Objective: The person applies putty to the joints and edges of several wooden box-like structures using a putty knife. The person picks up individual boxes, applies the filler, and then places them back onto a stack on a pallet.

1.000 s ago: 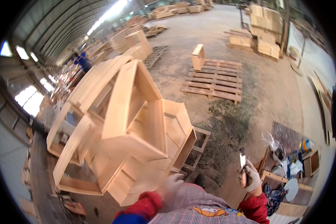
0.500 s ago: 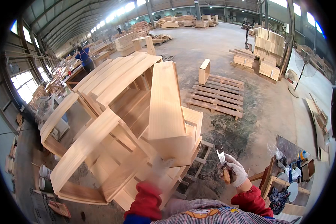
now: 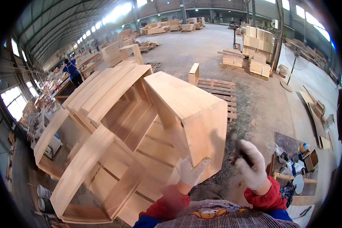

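Note:
Gloved in white, my left hand (image 3: 193,171) grips the lower edge of a pale wooden drawer-like box (image 3: 205,138), its thumb against the near face. The box is tilted, with a broad face toward me, and stands among slatted wooden frames. My right hand (image 3: 252,167), also gloved, is closed around a putty knife (image 3: 240,154) to the right of the box. Motion blurs the knife; its blade points up near the box's right side, and I cannot tell whether it touches.
Curved wooden frames (image 3: 81,167) fill the left side. Beyond the box lie a wooden pallet (image 3: 220,89) and a small wooden frame (image 3: 193,74). A cluttered low stand (image 3: 285,176) is at right. Stacked timber (image 3: 258,41) and a person in blue (image 3: 72,72) are farther off.
The box has been raised and turned so its broad face shows. My left hand has moved right and holds its lower edge. The putty knife has risen slightly rightward with my right hand.

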Motion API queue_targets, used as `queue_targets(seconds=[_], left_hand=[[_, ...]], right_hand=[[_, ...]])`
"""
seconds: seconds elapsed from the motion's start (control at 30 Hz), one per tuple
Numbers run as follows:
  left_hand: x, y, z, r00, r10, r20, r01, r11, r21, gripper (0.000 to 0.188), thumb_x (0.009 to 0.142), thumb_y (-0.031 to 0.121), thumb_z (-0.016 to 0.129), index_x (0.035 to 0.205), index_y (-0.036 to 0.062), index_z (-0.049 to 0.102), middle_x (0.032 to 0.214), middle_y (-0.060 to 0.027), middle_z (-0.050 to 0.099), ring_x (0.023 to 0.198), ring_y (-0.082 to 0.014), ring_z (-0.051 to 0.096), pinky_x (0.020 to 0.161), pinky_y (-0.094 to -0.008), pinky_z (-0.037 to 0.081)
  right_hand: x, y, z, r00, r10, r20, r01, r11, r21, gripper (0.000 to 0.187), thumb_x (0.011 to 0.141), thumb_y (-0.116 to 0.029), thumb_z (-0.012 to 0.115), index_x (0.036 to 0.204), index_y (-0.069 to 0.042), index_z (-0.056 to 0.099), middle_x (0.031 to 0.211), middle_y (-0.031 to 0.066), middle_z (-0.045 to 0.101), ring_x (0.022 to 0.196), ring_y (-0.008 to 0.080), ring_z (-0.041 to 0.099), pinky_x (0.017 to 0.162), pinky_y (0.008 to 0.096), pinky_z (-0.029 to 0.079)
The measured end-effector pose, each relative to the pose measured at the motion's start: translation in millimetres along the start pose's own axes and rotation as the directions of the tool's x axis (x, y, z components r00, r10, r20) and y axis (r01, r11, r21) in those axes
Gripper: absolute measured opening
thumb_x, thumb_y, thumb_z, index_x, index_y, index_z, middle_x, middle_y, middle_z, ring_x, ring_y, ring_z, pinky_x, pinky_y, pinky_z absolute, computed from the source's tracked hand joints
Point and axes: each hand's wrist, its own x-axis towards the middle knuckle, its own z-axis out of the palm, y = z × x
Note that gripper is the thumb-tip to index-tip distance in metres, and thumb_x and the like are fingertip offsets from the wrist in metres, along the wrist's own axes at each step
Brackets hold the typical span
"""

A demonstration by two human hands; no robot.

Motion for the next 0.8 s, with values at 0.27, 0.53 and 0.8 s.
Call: queue_targets(seconds=[0.27, 0.53, 0.8], left_hand=[[5, -12, 12, 0.995, -0.027, -0.1, 0.01, 0.986, -0.167, 0.034, 0.079, 0.005, 0.067, 0.111, -0.0053, 0.061, 0.101, -0.009, 0.067, 0.088, -0.0157, 0.063, 0.078, -0.0285, 0.051], [4, -1, 11, 1.0, -0.008, 0.029, 0.013, 0.982, -0.188, 0.051, 0.086, 0.016, 0.066, 0.128, -0.0048, 0.048, 0.119, -0.0113, 0.058, 0.106, -0.0191, 0.059, 0.086, -0.0312, 0.05], [4, -12, 15, 0.998, -0.042, 0.055, 0.057, 0.944, -0.324, 0.051, 0.088, 0.017, 0.063, 0.131, -0.0041, 0.045, 0.121, -0.011, 0.057, 0.108, -0.0212, 0.058, 0.087, -0.0325, 0.049]], right_hand=[[42, -27, 24, 0.962, -0.187, 0.198, 0.255, 0.873, -0.415, 0.046, 0.082, -0.005, 0.057, 0.128, -0.004, 0.051, 0.103, 0.0176, 0.059, 0.079, 0.0341, 0.063, 0.066, 0.037, 0.053], [46, -48, 38, 0.971, -0.026, 0.236, 0.118, 0.915, -0.387, 0.047, 0.079, -0.004, 0.059, 0.125, -0.001, 0.053, 0.09, 0.0189, 0.058, 0.069, 0.0343, 0.062, 0.061, 0.0369, 0.052], [49, -45, 51, 0.977, -0.076, 0.2, 0.155, 0.895, -0.418, 0.047, 0.079, -0.005, 0.06, 0.125, -0.001, 0.053, 0.087, 0.0159, 0.057, 0.063, 0.0325, 0.06, 0.055, 0.0362, 0.05]])
